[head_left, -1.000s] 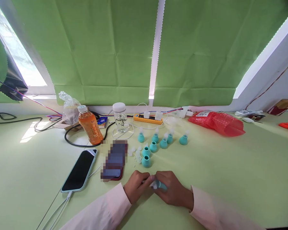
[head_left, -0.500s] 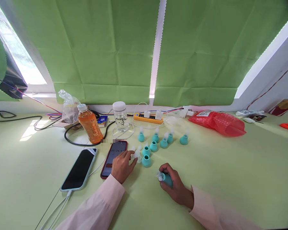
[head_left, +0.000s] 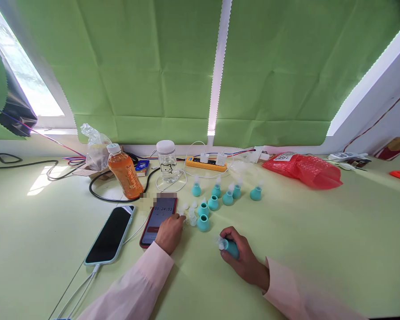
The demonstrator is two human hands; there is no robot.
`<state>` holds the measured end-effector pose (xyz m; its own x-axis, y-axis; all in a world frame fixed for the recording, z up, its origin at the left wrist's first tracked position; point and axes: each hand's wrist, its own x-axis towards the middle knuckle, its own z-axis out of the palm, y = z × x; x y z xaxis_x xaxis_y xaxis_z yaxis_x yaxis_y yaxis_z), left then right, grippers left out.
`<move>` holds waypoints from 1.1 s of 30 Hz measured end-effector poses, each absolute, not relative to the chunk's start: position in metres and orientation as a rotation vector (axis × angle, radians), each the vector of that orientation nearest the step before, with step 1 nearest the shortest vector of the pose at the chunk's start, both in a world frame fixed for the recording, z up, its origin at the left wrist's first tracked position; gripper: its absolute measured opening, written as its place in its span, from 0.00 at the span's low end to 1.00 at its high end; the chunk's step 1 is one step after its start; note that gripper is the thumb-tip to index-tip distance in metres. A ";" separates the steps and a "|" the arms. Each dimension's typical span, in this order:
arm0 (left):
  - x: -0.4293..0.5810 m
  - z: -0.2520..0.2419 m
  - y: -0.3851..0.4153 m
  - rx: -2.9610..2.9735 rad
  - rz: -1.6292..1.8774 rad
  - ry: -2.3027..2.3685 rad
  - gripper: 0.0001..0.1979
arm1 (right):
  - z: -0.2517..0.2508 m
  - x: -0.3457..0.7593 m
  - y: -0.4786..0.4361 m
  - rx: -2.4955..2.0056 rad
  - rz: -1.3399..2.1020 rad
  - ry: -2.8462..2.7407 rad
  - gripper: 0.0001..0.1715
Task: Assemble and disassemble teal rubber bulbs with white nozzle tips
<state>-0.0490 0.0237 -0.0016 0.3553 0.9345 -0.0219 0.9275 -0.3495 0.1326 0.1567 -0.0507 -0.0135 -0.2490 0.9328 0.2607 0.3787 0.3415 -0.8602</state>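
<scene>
In my right hand, closed fingers hold a small teal squeeze bulb lying on its side. A clear plastic tip at its neck points left. My left hand rests over the lower right of the red-cased phone, its thumb and fingers pinched at a small clear plastic piece, partly hidden. Loose translucent caps lie just right of those fingertips. Next to them stand open-necked teal bulbs. Farther back are several teal bulbs with clear tips.
A second phone on a charging cable lies left. Behind stand an orange drink bottle, a clear jar and an orange power strip among cables. Red bubble wrap lies back right.
My left hand has drawn slightly left and its fingers have come together, leaving the loose translucent caps more exposed. My right hand and the teal squeeze bulb stay almost still.
</scene>
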 end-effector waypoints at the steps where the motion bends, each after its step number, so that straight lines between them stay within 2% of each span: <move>1: -0.049 -0.003 0.024 2.501 0.091 1.701 0.16 | -0.013 0.156 -0.050 -1.171 0.874 -1.786 0.09; 4: -0.049 -0.004 0.022 2.560 0.235 1.684 0.16 | -0.011 0.153 -0.048 -1.188 0.933 -1.701 0.08; 7: -0.046 -0.001 0.015 2.573 0.699 1.626 0.13 | -0.010 0.150 -0.046 -1.168 1.035 -1.570 0.11; 10: -0.036 0.003 -0.001 2.451 1.132 1.368 0.11 | -0.011 0.146 -0.044 -1.177 1.077 -1.464 0.13; 17: -0.007 -0.009 -0.024 1.752 0.944 1.136 0.13 | -0.020 0.136 -0.049 -1.174 0.910 -1.505 0.13; 21: -0.002 -0.013 -0.026 1.587 0.942 1.071 0.13 | -0.026 0.135 -0.049 -1.195 0.751 -1.571 0.11; 27: -0.005 -0.007 -0.031 1.810 0.969 1.055 0.14 | -0.025 0.137 -0.052 -1.135 0.652 -1.607 0.09; 33: -0.007 -0.008 -0.029 2.205 1.111 1.166 0.13 | -0.022 0.137 -0.055 -1.147 0.797 -1.587 0.10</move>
<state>-0.0067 -0.0292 -0.0078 0.3332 0.8234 0.4593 0.4983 -0.5674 0.6556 0.1372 -0.0549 -0.0218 -0.0708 0.9404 0.3325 0.2950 0.3382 -0.8937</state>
